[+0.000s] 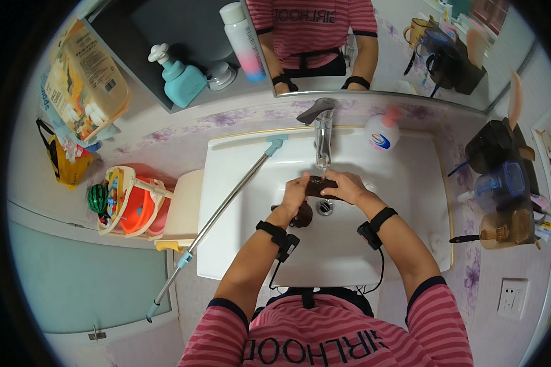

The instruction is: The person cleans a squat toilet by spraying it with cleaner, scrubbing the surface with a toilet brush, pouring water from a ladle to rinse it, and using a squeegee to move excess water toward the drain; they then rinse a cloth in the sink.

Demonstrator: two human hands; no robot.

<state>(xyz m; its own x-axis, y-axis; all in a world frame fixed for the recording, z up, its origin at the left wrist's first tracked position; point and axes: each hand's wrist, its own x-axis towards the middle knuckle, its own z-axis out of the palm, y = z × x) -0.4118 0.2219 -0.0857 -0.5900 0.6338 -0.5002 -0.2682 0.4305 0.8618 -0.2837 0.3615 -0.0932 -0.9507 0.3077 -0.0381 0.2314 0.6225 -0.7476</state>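
Note:
Under the chrome faucet (324, 137), my two hands hold a long dark brown piece (317, 186) level over the white washbasin (404, 244). My left hand (294, 191) is closed on its left end. My right hand (347, 187) grips the other end, fingers bent over its top. What kind of thing it is does not show clearly. A rounded dark brown piece (303, 215) lies in the basin below my left hand, partly hidden by the wrist. The metal drain stopper (325, 208) is just below the held piece.
A long-handled squeegee (229, 197) leans across the basin's left side. A pink-topped pump bottle (382, 129) stands at the back right rim. Wall-mounted cups (499, 183) are on the right. Left of the basin are a basket of toys (131, 205) and an open cabinet (134, 37) above.

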